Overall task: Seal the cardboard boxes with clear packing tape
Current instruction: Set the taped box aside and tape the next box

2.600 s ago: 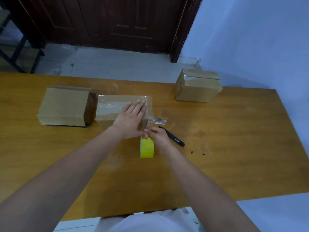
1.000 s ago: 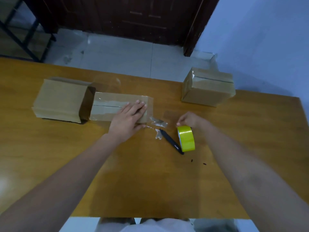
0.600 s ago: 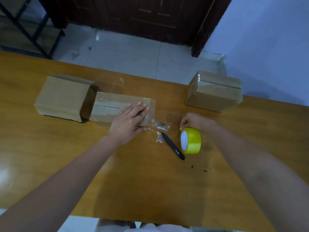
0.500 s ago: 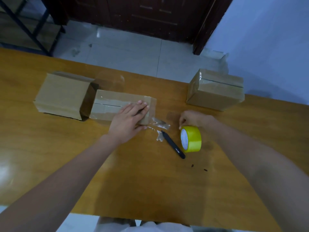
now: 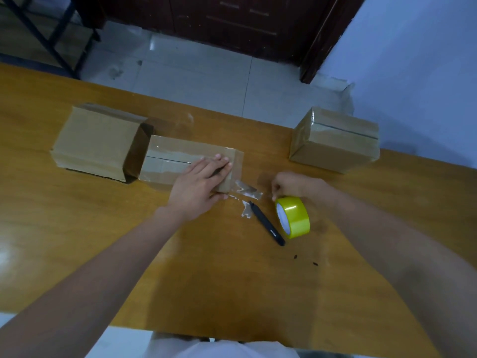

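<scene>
Three cardboard boxes lie on the wooden table (image 5: pixel 232 285). My left hand (image 5: pixel 198 186) presses flat on the right end of the middle box (image 5: pixel 173 158), whose top seam carries clear tape. To its left lies a box (image 5: pixel 95 140) with an open end facing the middle box. A taped box (image 5: pixel 335 146) stands at the far right. The yellow tape roll (image 5: pixel 295 218) stands on its edge, and my right hand (image 5: pixel 291 184) holds its upper rim with curled fingers.
A black cutter (image 5: pixel 268 224) lies between my hands, just left of the roll. Crumpled scraps of clear tape (image 5: pixel 247 191) stick to the table by the middle box's right end. Beyond the far table edge are a tiled floor and a dark door.
My right hand carried the tape roll from in front of the middle box to the right of the cutter and stood it there. My left hand stayed on the box.
</scene>
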Demonstrator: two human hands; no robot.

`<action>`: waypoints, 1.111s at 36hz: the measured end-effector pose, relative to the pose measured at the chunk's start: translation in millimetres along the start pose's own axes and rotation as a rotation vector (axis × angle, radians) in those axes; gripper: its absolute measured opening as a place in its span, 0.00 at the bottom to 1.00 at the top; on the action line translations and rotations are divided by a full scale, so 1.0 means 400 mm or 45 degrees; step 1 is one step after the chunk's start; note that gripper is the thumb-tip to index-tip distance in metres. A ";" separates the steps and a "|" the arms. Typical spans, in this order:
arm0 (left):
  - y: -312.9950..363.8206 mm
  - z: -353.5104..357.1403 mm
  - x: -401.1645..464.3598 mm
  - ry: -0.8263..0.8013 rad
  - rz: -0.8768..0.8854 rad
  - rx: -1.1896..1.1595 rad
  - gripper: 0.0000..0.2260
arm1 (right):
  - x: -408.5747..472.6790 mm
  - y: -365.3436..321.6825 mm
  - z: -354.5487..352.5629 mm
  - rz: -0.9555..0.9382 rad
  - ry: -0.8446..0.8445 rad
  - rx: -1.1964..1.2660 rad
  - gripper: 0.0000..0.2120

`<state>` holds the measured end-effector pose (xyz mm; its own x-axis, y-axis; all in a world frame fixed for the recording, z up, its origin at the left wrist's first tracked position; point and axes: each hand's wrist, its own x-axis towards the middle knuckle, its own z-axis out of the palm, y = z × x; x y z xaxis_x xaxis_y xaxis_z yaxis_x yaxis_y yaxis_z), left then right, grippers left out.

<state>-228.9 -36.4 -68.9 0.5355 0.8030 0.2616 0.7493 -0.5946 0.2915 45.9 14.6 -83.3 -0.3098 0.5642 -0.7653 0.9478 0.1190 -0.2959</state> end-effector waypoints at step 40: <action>0.004 -0.010 0.004 -0.065 -0.026 -0.019 0.34 | -0.032 -0.153 -0.060 0.341 0.513 -0.333 0.15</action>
<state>-228.4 -36.3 -64.5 0.5395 0.8158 0.2085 0.7547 -0.5783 0.3098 -6.2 19.7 -41.7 -0.0506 0.8649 -0.4994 0.9927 0.0985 0.0701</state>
